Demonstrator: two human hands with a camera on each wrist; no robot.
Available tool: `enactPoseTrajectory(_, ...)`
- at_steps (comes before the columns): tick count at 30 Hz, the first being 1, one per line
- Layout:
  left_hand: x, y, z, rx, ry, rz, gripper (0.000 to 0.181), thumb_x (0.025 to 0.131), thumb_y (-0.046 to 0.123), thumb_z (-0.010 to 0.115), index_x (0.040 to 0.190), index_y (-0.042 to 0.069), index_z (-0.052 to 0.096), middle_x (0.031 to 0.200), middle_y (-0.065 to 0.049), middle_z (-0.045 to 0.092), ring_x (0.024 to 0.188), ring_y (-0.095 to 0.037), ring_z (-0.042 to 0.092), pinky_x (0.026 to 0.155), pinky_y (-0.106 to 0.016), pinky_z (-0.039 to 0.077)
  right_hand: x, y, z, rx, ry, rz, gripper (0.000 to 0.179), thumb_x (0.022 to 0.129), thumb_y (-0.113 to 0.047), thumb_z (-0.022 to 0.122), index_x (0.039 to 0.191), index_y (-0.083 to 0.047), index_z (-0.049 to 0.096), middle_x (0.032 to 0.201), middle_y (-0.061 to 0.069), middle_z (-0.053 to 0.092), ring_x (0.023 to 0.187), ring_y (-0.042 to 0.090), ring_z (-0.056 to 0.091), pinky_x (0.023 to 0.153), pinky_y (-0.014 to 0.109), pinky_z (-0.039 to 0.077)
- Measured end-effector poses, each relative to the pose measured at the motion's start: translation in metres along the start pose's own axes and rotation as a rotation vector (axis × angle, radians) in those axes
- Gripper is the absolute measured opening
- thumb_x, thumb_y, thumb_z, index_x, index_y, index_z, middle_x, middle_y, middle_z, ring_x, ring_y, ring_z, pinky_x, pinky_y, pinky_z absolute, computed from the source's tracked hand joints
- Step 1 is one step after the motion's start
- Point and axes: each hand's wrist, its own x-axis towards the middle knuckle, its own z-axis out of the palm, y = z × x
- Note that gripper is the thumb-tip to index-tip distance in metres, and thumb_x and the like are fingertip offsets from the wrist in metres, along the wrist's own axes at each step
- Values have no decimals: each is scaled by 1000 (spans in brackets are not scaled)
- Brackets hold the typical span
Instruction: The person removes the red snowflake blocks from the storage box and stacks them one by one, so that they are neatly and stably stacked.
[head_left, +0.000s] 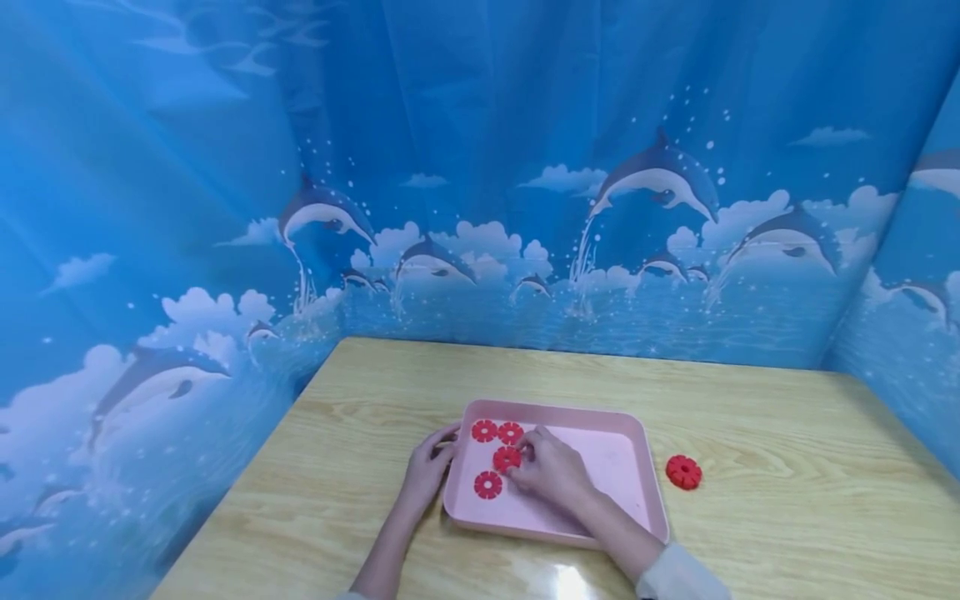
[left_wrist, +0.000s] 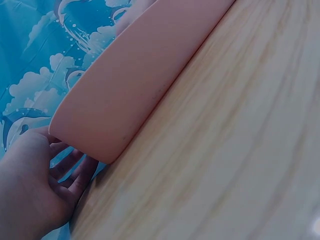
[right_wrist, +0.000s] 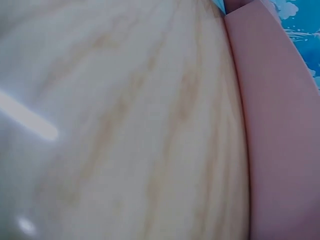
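In the head view my right hand (head_left: pixel 553 471) reaches into a pink tray (head_left: pixel 615 479), thumb and forefinger pinching a red notched interlocking disc (head_left: pixel 506 459). Three more such red discs lie on the tray's left part: an upper-left disc (head_left: pixel 484 431), an upper-right disc (head_left: pixel 511 433) and a lower disc (head_left: pixel 488 485). My left hand (head_left: pixel 427 471) rests against the tray's left side, its fingers loosely extended along the wall. The left wrist view shows that hand (left_wrist: pixel 37 182) beside the tray's near-left corner. The right hand lies outside the right wrist view, where the tray wall (right_wrist: pixel 280 120) shows.
Right of the tray, a red notched disc or small stack of discs (head_left: pixel 684 472) sits on the wood-grain table (head_left: pixel 787 467). A blue curtain (head_left: pixel 480 167) printed with dolphins stands behind the table and along its sides. Light glares off the table's front.
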Motion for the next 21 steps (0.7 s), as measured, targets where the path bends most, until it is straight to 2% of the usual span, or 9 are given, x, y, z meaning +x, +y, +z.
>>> enactPoseTrajectory(7, -11, 29, 1, 7, -12, -5, 34, 89, 1, 51, 121, -10, 52, 110, -27, 53, 96, -38, 55, 81, -42, 50, -6, -1, -16, 42, 5, 47, 35, 66, -23, 78, 93, -10, 62, 79, -7, 51, 67, 8, 49, 56, 23, 44)
enactPoseTrajectory(9, -12, 31, 1, 19, -11, -8, 34, 89, 1, 51, 121, -11, 51, 111, -27, 53, 96, -38, 55, 81, -42, 50, -9, 0, -22, 46, 11, 57, 35, 66, -24, 79, 94, -11, 62, 81, -6, 52, 68, 8, 49, 57, 25, 44)
enactPoseTrajectory(11, -11, 29, 1, 11, -8, -11, 34, 89, 1, 51, 121, -10, 52, 111, -27, 53, 96, -38, 55, 80, -42, 50, -11, 2, -28, 45, 20, 64, 35, 66, -24, 79, 94, -12, 62, 82, -6, 52, 68, 8, 49, 57, 25, 44)
enactPoseTrajectory(16, -4, 10, 1, -5, 0, -15, 35, 90, 5, 54, 122, -6, 53, 112, -23, 54, 96, -34, 56, 79, -37, 51, -19, 8, -44, 66, 42, 89, 33, 66, -22, 78, 94, -15, 62, 82, -7, 51, 67, 9, 46, 54, 25, 43)
enactPoseTrajectory(21, 0, -2, 2, 31, 15, -8, 36, 90, 9, 54, 123, -3, 54, 113, -20, 55, 96, -30, 57, 78, -33, 51, -30, 16, -61, 85, 63, 79, 31, 67, -17, 77, 94, -15, 63, 81, -5, 51, 67, 12, 46, 53, 23, 43)
